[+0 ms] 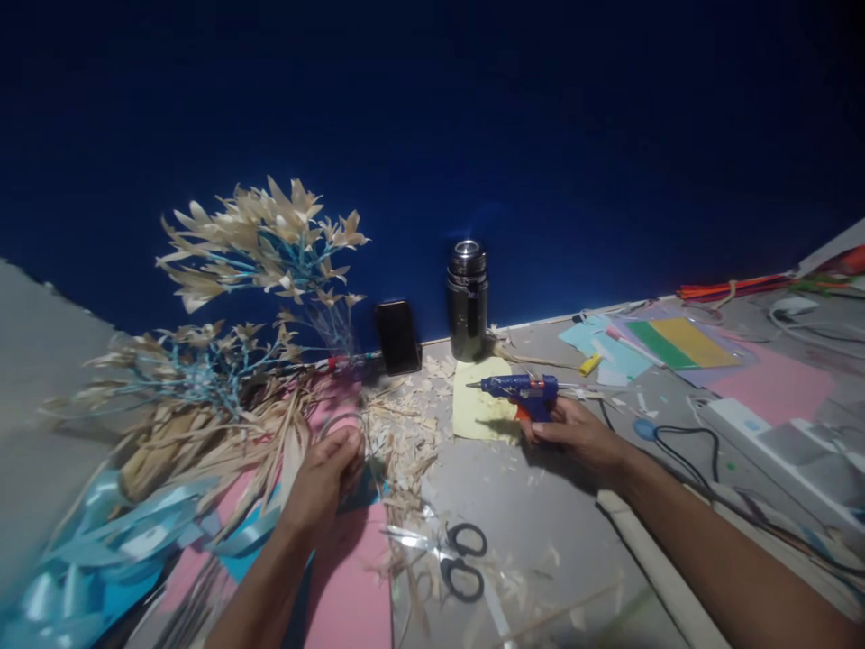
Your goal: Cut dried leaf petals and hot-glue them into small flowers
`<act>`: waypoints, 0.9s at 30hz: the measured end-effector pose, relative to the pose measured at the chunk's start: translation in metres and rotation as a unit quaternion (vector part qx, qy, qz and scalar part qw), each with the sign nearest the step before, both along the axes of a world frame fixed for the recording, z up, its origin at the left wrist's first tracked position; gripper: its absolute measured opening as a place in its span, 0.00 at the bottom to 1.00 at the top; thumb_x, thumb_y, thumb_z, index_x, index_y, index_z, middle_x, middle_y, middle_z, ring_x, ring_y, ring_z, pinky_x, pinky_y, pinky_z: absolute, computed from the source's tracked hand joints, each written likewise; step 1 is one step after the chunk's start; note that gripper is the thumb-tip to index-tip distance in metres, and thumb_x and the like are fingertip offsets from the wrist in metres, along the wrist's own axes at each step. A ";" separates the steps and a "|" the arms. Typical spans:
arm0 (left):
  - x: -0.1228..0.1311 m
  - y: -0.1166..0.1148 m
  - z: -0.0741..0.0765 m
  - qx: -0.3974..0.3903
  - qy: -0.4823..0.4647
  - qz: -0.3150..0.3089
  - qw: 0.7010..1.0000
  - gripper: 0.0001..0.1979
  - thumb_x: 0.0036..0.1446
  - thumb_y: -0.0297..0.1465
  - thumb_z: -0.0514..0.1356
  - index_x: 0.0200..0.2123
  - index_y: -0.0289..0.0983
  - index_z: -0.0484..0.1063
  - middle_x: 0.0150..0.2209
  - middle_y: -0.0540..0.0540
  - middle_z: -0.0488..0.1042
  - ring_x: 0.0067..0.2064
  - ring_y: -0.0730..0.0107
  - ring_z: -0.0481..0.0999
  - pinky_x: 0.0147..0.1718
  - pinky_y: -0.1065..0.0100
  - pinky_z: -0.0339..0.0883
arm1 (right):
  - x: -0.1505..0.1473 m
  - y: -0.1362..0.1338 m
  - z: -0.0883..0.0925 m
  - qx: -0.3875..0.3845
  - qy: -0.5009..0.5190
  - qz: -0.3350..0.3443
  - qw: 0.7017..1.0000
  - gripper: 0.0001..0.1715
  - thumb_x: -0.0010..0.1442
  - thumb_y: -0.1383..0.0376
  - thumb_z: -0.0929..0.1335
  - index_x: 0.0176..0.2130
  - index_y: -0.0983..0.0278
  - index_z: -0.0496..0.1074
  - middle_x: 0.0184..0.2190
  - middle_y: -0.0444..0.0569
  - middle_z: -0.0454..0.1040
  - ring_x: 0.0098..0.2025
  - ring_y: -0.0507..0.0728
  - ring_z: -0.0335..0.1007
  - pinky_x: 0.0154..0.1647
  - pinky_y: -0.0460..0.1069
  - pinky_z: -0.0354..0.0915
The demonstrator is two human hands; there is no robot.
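Observation:
My right hand (574, 433) is closed round the handle of a blue glue gun (517, 388), its metal nozzle pointing left above a yellow sheet of paper (469, 415). On the left, my left hand (331, 469) is pinched on a thin pale loop (346, 416), which looks like wire or a narrow strip. Below that hand lie pink card (355, 577) and dried husk strips (203, 451). A pair of scissors (446, 554) with black handles rests between my arms, blades partly spread and pointing left.
Husk-petal flowers on blue stems (270, 243) stand at the back left. A phone (397, 338) and a dark metal flask (468, 302) are by the blue wall. Shiny blue ribbon (108, 541) lies front left. A power strip (763, 442) and cables lie right; husk scraps (405, 433) litter the middle.

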State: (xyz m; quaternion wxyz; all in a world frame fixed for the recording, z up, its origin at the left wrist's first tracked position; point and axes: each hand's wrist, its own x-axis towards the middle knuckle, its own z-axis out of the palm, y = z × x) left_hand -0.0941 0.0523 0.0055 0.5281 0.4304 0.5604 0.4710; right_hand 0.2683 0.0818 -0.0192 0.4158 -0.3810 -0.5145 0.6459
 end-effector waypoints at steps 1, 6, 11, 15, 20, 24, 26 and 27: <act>0.001 -0.001 -0.002 0.009 0.019 0.006 1.000 0.30 0.49 0.55 0.68 0.19 0.39 0.60 0.17 0.59 0.53 0.19 0.80 0.48 0.18 0.73 0.43 | 0.000 0.000 0.001 0.001 0.002 0.001 1.000 0.22 0.53 0.54 0.78 0.37 0.65 0.72 0.30 0.47 0.73 0.31 0.54 0.66 0.33 0.49 0.59; 0.000 -0.005 -0.006 0.049 0.138 0.028 0.989 0.29 0.59 0.53 0.61 0.17 0.38 0.61 0.15 0.56 0.55 0.19 0.78 0.53 0.19 0.73 0.46 | 0.000 0.000 0.003 -0.001 -0.002 0.007 1.000 0.23 0.52 0.53 0.79 0.36 0.66 0.72 0.30 0.47 0.73 0.31 0.54 0.66 0.32 0.48 0.59; 0.006 -0.010 0.004 0.004 0.107 -0.058 0.993 0.16 0.51 0.43 0.70 0.28 0.35 0.78 0.16 0.51 0.71 0.19 0.75 0.65 0.21 0.73 0.56 | 0.002 -0.001 0.001 -0.006 -0.006 0.002 1.000 0.22 0.53 0.53 0.79 0.37 0.66 0.73 0.30 0.48 0.73 0.32 0.54 0.66 0.33 0.48 0.60; 0.012 -0.012 0.005 -0.036 0.009 -0.033 0.999 0.13 0.43 0.35 0.73 0.30 0.36 0.77 0.23 0.48 0.79 0.24 0.70 0.74 0.26 0.70 0.67 | 0.002 0.001 -0.002 0.006 -0.002 0.009 1.000 0.21 0.54 0.54 0.78 0.36 0.66 0.73 0.30 0.47 0.73 0.32 0.53 0.66 0.33 0.48 0.60; 0.014 -0.010 0.001 -0.017 0.003 -0.004 1.000 0.13 0.38 0.28 0.75 0.29 0.37 0.76 0.23 0.53 0.75 0.26 0.73 0.73 0.26 0.73 0.66 | 0.002 0.002 -0.002 0.009 -0.007 0.010 1.000 0.21 0.54 0.53 0.78 0.36 0.66 0.73 0.30 0.47 0.73 0.32 0.54 0.66 0.33 0.48 0.60; 0.015 -0.009 0.000 -0.024 0.022 0.002 0.999 0.11 0.40 0.32 0.74 0.26 0.35 0.77 0.22 0.50 0.76 0.24 0.73 0.73 0.26 0.72 0.67 | 0.001 0.001 0.002 0.010 -0.012 0.007 1.000 0.23 0.53 0.52 0.78 0.36 0.66 0.72 0.29 0.47 0.73 0.31 0.54 0.65 0.32 0.48 0.59; 0.017 -0.009 0.000 -0.036 0.021 0.003 0.999 0.13 0.42 0.36 0.74 0.26 0.35 0.76 0.21 0.48 0.77 0.23 0.71 0.73 0.25 0.70 0.68 | 0.001 0.001 0.005 0.008 -0.014 0.009 1.000 0.23 0.53 0.52 0.78 0.35 0.66 0.72 0.29 0.47 0.73 0.31 0.54 0.65 0.32 0.49 0.59; 0.017 -0.010 0.000 -0.039 0.026 0.004 0.999 0.14 0.44 0.38 0.73 0.26 0.35 0.76 0.20 0.48 0.77 0.21 0.71 0.72 0.24 0.69 0.67 | 0.000 0.000 0.006 0.009 -0.015 0.010 1.000 0.23 0.53 0.52 0.78 0.35 0.66 0.72 0.29 0.47 0.73 0.31 0.54 0.65 0.32 0.49 0.59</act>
